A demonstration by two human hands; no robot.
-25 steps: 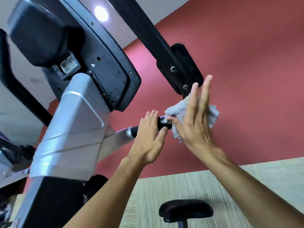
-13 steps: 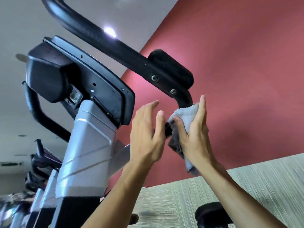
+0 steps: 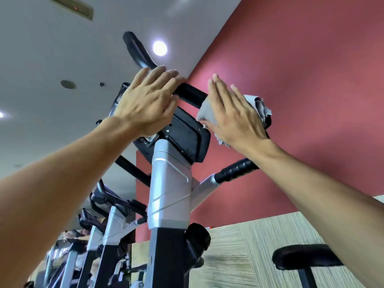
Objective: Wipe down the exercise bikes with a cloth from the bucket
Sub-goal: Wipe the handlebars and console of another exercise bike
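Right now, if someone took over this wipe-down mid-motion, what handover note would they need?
Left hand: open, fingers straight, resting on the black handlebar of the nearest exercise bike.
Right hand: open, flat palm pressing the grey cloth against the handlebar's right bend, beside the console.
Done: cannot tell from this view how much has been wiped.
Left: the lower side handle grip, silver column, seat, then the row of bikes behind on the left.
Bucket: not in view.
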